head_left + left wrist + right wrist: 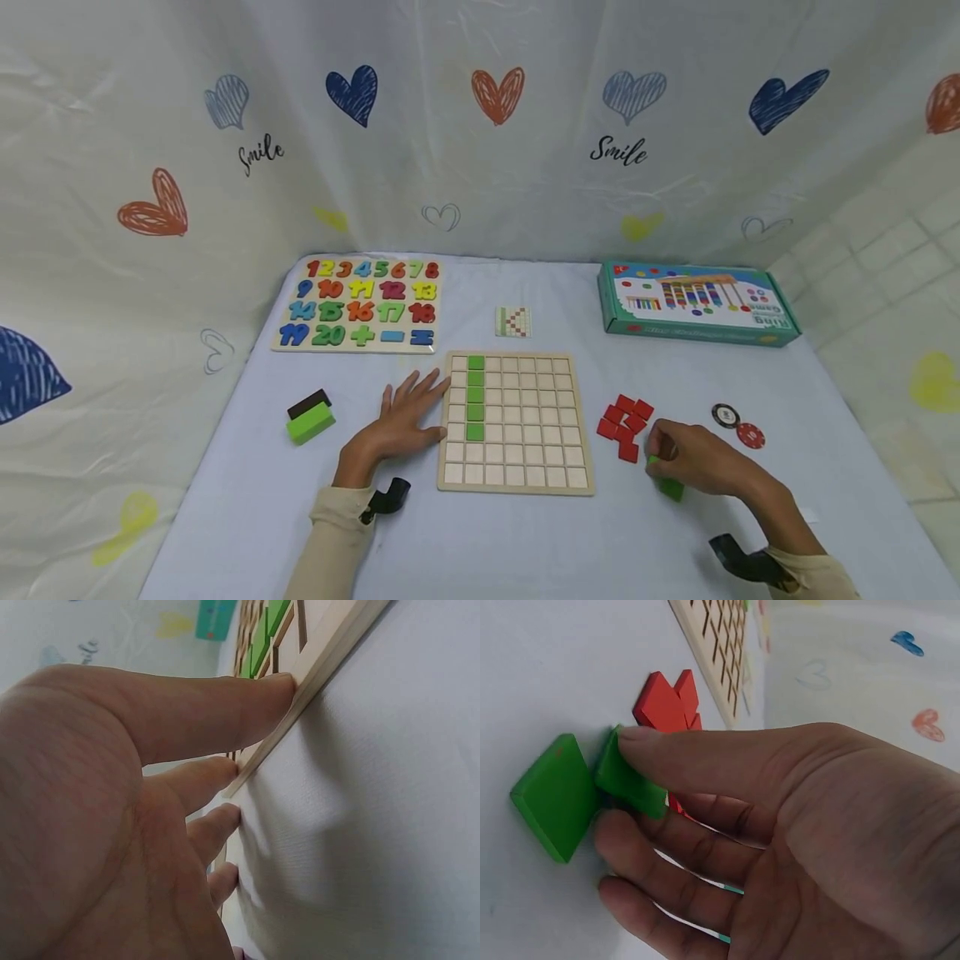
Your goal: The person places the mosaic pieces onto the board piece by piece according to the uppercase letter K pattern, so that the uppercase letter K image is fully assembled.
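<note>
A wooden grid board (514, 485) lies on the white-covered table, with several green square tiles (476, 394) in its second column from the left. My left hand (401, 425) touches the board's left edge with thumb and fingertip, its fingers spread. To the right of the board, my right hand (697, 454) pinches a green tile (630, 780) between thumb and fingers, just above the table. Another green tile (559, 799) lies flat beside it in the right wrist view. Several red square tiles (625, 425) lie loosely grouped between the board and my right hand.
Behind the board are a number puzzle (360, 303), a small pattern card (513, 322) and a green toy box (697, 304). A green and black block (311, 423) lies left of my left hand. Black (725, 416) and red (751, 435) round chips lie at the right.
</note>
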`<state>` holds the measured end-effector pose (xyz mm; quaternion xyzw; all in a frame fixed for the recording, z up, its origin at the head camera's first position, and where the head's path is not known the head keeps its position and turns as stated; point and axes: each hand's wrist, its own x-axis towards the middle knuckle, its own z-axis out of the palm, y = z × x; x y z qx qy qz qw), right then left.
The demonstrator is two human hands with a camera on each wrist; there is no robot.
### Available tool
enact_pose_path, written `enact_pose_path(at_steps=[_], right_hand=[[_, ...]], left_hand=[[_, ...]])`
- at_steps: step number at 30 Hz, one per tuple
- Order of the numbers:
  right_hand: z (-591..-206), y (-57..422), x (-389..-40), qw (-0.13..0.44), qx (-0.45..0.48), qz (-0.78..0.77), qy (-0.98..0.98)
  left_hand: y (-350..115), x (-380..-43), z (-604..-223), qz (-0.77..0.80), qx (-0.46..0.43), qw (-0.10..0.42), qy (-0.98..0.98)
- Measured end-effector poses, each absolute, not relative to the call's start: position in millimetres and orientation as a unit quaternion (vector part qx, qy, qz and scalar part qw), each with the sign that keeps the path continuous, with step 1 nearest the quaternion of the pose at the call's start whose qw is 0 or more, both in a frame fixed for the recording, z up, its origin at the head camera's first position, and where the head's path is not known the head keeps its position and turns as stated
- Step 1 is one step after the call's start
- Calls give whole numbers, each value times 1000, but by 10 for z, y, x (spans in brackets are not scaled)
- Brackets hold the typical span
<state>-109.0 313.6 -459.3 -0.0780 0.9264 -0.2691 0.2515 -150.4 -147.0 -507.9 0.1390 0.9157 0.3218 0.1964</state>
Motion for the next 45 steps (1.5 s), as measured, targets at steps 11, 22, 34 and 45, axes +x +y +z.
enact_pose_path(at_steps=[11,22,34,45], right_hand=[[-4427,3109,-1214,167,-95,-270,943],[-4509,2670,-1352,100,-119,-309,938],[-4631,2063,-1426,57,-171,-380,907],[-4801,1314,-1354,100,-255,-412,869]], left_hand=[[-1469,-1484,-5077,327,139,195,914],[-1473,-1483,-5077,328,141,193,914],[-1495,-1504,-5046,330,147,191,913],[-1485,-1502,-5080,330,145,188,914]])
